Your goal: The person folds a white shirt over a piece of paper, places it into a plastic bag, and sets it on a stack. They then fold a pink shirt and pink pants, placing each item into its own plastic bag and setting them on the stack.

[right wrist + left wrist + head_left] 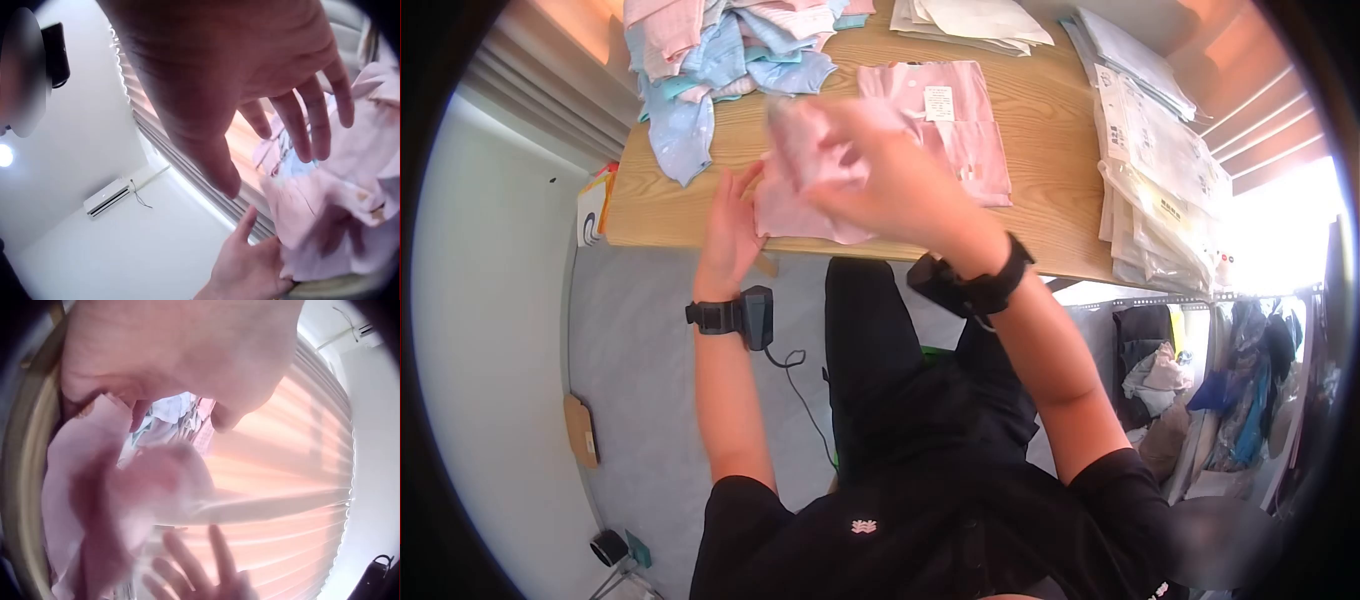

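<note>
A pink cloth garment lies partly on the table at the front edge, with a raised, blurred fold above it. My right hand is over this fold; in the right wrist view its fingers are spread and fairly straight, with the pink cloth beyond the fingertips. My left hand is at the garment's left edge, thumb apart from the fingers. In the right wrist view the left hand's fingers are partly hidden by cloth. Right of the garment lies a flat, folded pink garment bearing a white label.
A heap of pink and blue garments sits at the back left of the wooden table. White sheets or bags lie at the back. Stacked clear plastic packaging occupies the right edge, near a pleated curtain.
</note>
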{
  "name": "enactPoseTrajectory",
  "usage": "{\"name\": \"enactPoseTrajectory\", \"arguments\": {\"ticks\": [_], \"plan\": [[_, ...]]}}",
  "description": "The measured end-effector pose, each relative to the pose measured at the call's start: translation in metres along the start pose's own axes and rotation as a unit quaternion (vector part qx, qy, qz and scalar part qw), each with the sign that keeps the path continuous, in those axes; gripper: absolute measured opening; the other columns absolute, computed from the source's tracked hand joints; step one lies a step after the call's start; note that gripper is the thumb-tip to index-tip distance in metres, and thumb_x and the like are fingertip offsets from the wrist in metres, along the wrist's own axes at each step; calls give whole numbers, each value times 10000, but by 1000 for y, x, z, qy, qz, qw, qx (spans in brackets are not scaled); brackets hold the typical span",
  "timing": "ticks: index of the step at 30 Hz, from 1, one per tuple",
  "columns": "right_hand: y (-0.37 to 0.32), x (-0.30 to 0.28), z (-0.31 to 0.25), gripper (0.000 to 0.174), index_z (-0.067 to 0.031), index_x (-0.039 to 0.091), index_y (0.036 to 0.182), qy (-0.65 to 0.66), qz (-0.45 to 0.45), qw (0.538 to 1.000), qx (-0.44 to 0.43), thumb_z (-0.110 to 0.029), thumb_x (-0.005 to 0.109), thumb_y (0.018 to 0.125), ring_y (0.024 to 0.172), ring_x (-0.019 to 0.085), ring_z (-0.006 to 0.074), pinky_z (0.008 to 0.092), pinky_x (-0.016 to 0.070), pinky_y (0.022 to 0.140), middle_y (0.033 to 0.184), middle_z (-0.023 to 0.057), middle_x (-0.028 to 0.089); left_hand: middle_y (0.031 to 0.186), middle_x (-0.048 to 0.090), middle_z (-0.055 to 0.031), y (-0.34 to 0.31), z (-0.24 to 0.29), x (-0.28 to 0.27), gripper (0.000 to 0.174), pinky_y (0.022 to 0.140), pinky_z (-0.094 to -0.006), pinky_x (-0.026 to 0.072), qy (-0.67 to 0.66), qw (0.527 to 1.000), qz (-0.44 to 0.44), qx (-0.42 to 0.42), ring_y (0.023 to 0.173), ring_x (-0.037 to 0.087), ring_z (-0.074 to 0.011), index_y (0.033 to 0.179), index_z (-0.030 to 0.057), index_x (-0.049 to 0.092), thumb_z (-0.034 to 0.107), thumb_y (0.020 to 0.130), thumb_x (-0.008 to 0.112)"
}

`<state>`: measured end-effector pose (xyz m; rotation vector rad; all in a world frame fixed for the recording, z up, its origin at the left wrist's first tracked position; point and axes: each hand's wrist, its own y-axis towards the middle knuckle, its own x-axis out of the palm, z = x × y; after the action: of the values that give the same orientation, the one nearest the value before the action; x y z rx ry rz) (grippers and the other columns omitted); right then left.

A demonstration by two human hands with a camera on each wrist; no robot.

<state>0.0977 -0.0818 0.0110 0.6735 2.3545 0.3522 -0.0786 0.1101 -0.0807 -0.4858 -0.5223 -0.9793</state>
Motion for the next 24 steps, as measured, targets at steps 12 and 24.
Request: {"name": "enactPoseTrajectory", "arguments": {"ticks": [12, 24], "plan": [[-65, 24, 75, 384, -86, 658, 1161, -145, 103, 984, 34, -149, 688, 783, 1071, 548, 432, 488, 481, 892, 1160, 199, 604, 1328, 605, -87, 12, -11, 3, 501, 980, -357, 493, 132, 980, 146, 26, 1187, 602, -200, 1376, 5, 510, 182, 941, 683], [-30, 15, 94, 377, -27, 663, 1143, -149, 146, 968, 138, -194, 692, 806, 1119, 522, 367, 454, 455, 914, 1166, 157, 606, 1324, 589, -89, 6, -16, 6, 505, 989, -361, 476, 157, 966, 187, 85, 1202, 578, -196, 1358, -10, 514, 335, 1001, 609]]}}
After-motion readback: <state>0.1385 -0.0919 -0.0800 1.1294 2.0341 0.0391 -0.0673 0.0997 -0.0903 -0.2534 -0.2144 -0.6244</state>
